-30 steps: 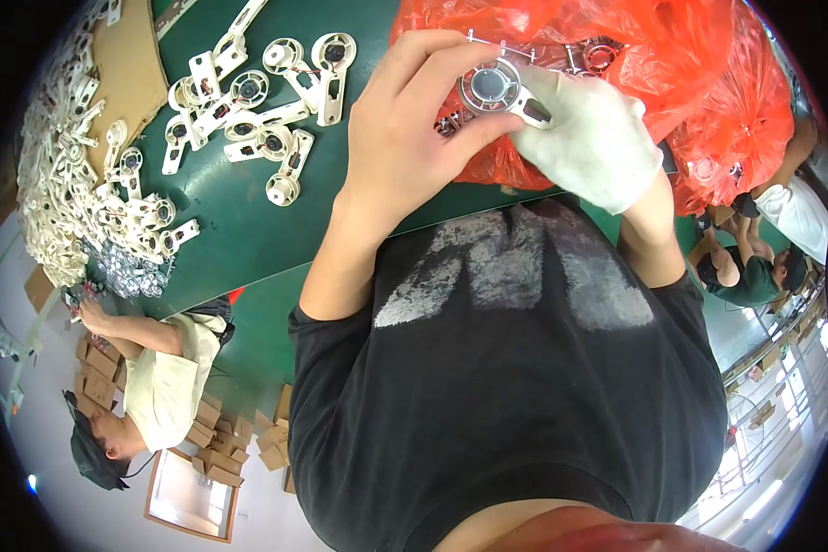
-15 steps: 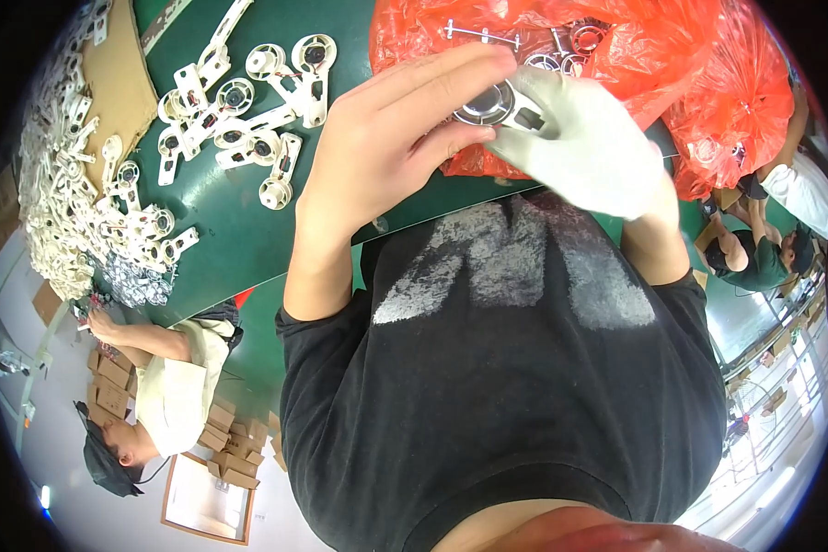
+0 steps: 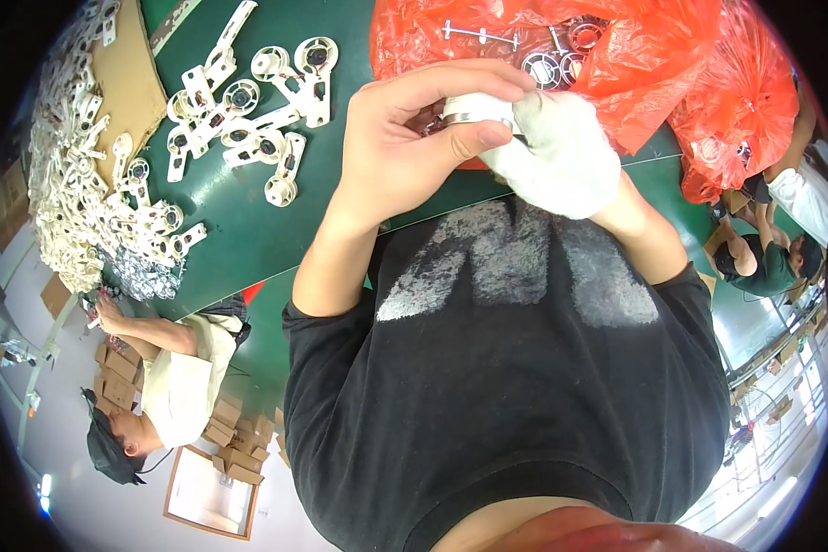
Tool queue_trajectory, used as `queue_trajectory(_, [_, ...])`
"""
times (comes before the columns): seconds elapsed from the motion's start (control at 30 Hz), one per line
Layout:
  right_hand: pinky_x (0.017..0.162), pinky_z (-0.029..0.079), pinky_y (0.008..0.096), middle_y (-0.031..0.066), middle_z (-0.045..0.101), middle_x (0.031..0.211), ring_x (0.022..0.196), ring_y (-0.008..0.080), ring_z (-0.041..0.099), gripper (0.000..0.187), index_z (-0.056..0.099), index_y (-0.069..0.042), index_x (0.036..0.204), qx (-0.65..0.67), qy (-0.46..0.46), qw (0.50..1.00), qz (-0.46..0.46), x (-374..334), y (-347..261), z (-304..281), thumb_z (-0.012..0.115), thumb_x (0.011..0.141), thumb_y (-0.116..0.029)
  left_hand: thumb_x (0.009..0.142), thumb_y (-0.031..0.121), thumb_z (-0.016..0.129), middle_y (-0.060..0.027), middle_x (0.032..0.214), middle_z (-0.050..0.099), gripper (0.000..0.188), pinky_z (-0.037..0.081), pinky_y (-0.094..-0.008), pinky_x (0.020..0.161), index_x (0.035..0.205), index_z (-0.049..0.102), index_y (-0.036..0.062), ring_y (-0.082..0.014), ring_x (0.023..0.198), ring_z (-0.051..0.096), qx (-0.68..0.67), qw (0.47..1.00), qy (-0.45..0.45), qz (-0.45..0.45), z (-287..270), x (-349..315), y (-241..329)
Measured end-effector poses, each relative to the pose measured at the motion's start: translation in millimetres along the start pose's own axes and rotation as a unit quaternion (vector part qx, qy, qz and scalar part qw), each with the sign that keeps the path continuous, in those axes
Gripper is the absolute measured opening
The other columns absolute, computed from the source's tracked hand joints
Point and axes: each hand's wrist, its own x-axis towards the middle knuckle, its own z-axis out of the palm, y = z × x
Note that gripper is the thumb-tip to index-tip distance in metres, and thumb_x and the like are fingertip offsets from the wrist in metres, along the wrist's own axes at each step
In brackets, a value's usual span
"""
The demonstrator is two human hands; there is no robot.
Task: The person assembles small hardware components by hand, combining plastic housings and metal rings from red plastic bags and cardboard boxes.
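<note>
Close in front of my chest, both my hands are closed on one round white plastic part point(image 3: 477, 112) with a silvery band round its edge. My bare left hand point(image 3: 403, 138) wraps it from the left, thumb below and fingers above. My right hand point(image 3: 566, 158), in a white glove, grips it from the other side. Its far end is hidden by the glove. Behind them, an open red plastic bag point(image 3: 649, 78) holds chrome-and-black ring frames point(image 3: 541, 70).
Several white round-headed parts with handles point(image 3: 316, 69) lie on the green table point(image 3: 248, 216). A large heap of similar parts point(image 3: 69, 198) fills the left end, by a cardboard sheet point(image 3: 133, 78). A person point(image 3: 179, 377) works at the left; others sit at the right.
The part has turned from face-on to edge-on between my hands. My right hand has moved left and its fingers have curled in; my left hand has shifted slightly right.
</note>
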Motion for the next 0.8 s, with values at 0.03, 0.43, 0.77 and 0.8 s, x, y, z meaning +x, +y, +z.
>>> queue_trajectory(0.03, [0.045, 0.051, 0.0397, 0.0109, 0.065, 0.075, 0.058, 0.0277, 0.067, 0.024, 0.072, -0.008, 0.097, 0.016, -0.006, 1.0, 0.005, -1.2, 0.8, 1.0, 0.067, 0.092, -0.031, 0.087, 0.003, 0.077, -0.018, 0.123, 0.071, 0.031, 0.058, -0.0317, 0.089, 0.117, 0.071, -0.0039, -0.0214, 0.107, 0.07, 0.023, 0.999, -0.036, 0.0, -4.5, 0.8, 0.8])
queue_trajectory(0.43, [0.067, 0.056, 0.0376, 0.0141, 0.066, 0.081, 0.074, 0.033, 0.069, 0.029, 0.066, -0.006, 0.115, 0.119, -0.02, 0.989, 0.084, -0.3, -2.4, 1.3, 0.062, 0.1, -0.03, 0.086, 0.004, 0.075, -0.007, 0.108, 0.067, 0.027, 0.053, -0.0297, 0.085, 0.112, 0.077, 0.0026, -0.0191, 0.099, 0.066, 0.262, 0.96, -0.095, 0.018, -14.7, 15.9, 17.7])
queue_trajectory(0.77, [0.067, 0.056, 0.0346, 0.0146, 0.072, 0.098, 0.061, 0.0205, 0.069, 0.042, 0.06, 0.0, 0.13, 0.223, -0.038, 0.945, 0.236, 8.1, -7.1, -3.1, 0.062, 0.099, -0.028, 0.101, 0.015, 0.066, -0.0069, 0.102, 0.072, 0.036, 0.057, -0.024, 0.074, 0.133, 0.061, -0.0027, -0.0104, 0.086, 0.067, 0.107, 0.928, 0.354, 0.045, -116.9, 110.8, 32.1])
queue_trajectory(0.8, [0.07, 0.056, 0.0356, 0.0154, 0.073, 0.1, 0.062, 0.0219, 0.069, 0.041, 0.061, -0.001, 0.129, 0.206, -0.053, 0.953, 0.217, 8.1, -7.8, -2.8, 0.061, 0.099, -0.028, 0.1, 0.013, 0.066, -0.0081, 0.104, 0.072, 0.039, 0.058, -0.0251, 0.076, 0.135, 0.059, -0.0032, -0.0115, 0.089, 0.068, 0.086, 0.906, 0.403, 0.098, -115.6, 111.0, 33.5])
